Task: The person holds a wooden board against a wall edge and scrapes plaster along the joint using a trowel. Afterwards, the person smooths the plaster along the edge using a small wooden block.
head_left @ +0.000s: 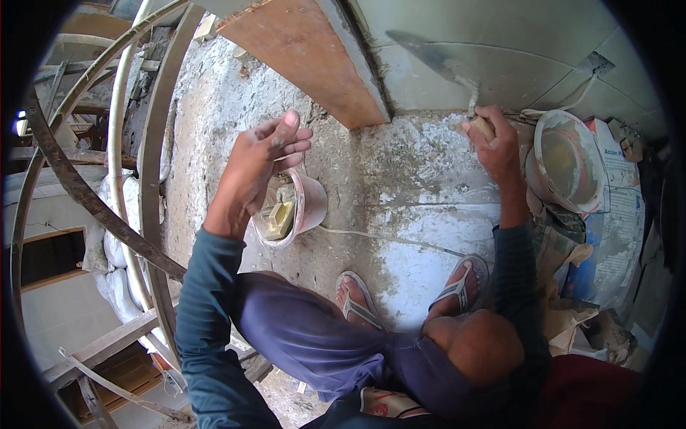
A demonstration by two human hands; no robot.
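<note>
My right hand (pixel 498 149) is closed around the handle of a pointing trowel (pixel 427 57). Its grey blade, slightly blurred, lies over the pale tiled wall (pixel 514 36); whether it touches the tiles I cannot tell. My left hand (pixel 268 151) is raised, empty, with its fingers apart. Below that hand stands a pinkish-white bucket (pixel 312 202) with yellowish block-shaped pieces (pixel 279 218) inside. A brown board-like panel (pixel 307 53) with a grey edge rises from the floor between my two hands, farther off.
Right of my right hand is a mortar-smeared bucket (pixel 537 168) beside printed sacks (pixel 620 229) and torn paper (pixel 572 318). A thin cord (pixel 393 234) crosses the rough floor (pixel 357 182) near my sandalled feet. Bamboo and wooden poles (pixel 150 143) stand at the left, by an open drop.
</note>
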